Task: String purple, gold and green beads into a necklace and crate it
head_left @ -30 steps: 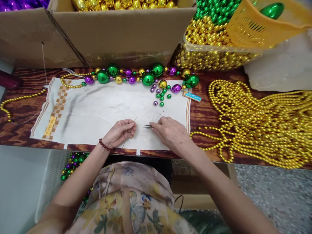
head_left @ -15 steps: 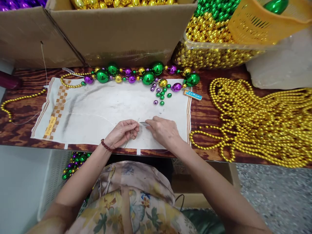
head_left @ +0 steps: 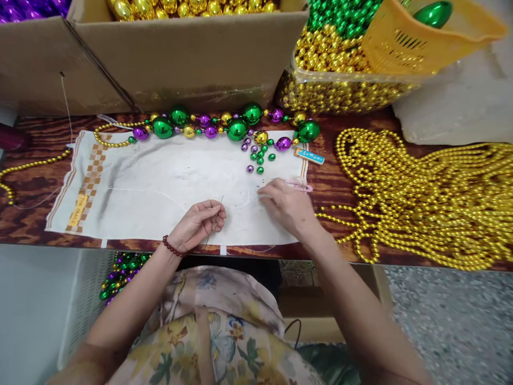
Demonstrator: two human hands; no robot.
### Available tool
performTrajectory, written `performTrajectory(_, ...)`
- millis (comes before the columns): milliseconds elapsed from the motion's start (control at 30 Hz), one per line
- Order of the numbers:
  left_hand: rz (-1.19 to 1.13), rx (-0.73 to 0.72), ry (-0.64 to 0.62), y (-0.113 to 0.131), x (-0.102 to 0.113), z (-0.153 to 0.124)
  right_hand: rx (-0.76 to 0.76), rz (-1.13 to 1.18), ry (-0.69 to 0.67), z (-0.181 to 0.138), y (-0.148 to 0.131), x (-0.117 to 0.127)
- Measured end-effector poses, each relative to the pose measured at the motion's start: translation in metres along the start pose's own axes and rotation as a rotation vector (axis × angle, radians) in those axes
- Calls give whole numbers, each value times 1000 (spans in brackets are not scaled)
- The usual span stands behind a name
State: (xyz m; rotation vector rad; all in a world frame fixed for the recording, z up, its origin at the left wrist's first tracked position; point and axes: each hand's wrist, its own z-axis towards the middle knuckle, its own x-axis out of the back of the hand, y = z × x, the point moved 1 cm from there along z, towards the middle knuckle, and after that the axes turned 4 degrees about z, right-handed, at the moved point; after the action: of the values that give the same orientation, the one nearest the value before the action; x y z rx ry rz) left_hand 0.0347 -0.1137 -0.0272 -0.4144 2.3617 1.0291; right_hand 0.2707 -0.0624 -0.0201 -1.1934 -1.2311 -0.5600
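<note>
My left hand (head_left: 199, 223) rests on a white cloth (head_left: 160, 174) near the table's front edge, its fingers pinched on a thin needle (head_left: 220, 206) that points up. A fine thread (head_left: 246, 201) runs from the needle to the fingertips of my right hand (head_left: 287, 207), which is closed and a little blurred. A pink-handled tool (head_left: 300, 186) shows just behind that hand's knuckles; whether it is held I cannot tell. Loose small green and purple beads (head_left: 258, 158) lie above the hands. A string of large green, purple and gold beads (head_left: 236, 130) lies along the cloth's far edge.
Cardboard boxes (head_left: 180, 59) of beads stand at the back. A clear tub (head_left: 340, 93) of gold beads and an orange basket (head_left: 417, 40) are at the back right. Gold bead strands (head_left: 425, 198) cover the right side. A small blue tag (head_left: 309, 156) lies by the cloth's corner.
My right hand has moved right and away from the left hand, drawing the thread out. The dark snip tips at its fingertips no longer show. My left hand stays on the needle.
</note>
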Motion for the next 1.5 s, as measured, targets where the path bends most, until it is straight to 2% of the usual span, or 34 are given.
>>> performTrajectory(67, 9, -4, -6, 0, -3, 1, 64, 103, -129, 3, -15, -9)
performTrajectory(133, 14, -5, -13, 0, -6, 1, 64, 136, -189, 10, -23, -17)
performTrajectory(233, 11, -9, -29, 0, -10, -1, 32, 196, -178, 17, -21, -23)
performTrajectory(300, 10, -25, -29, 0, -13, -2, 22, 262, -138, 11, -14, -19)
performTrajectory(433, 15, -56, -30, 1, -17, -2, 22, 491, -94, -42, 15, 6)
performTrajectory(533, 27, -57, -72, 0, -21, 0, -83, 612, -160, -92, 35, 24)
performTrajectory(600, 47, -57, -99, -1, -25, 2, -158, 659, -120, -107, 36, 28)
performTrajectory(667, 78, -53, -121, -4, -30, 2, -186, 761, -8, -102, 21, 23)
performTrajectory(833, 128, -73, -137, -8, -42, -4, -151, 1180, 263, -51, -41, -14)
performTrajectory(933, 133, -101, -113, -10, -42, -5, -261, 1425, 352, -39, -64, -33)
performTrajectory(1067, 167, -138, -97, -17, -41, -3, -488, 1706, 359, -43, -72, -43)
performTrajectory(1167, 243, -167, -101, -22, -40, -2, -596, 1840, 346, -44, -74, -44)
performTrajectory(1300, 336, -192, -106, -23, -39, -4, -629, 1859, 358, -40, -76, -44)
performTrajectory(1500, 361, -162, -103, -24, -37, -8, -612, 1808, 283, -38, -78, -51)
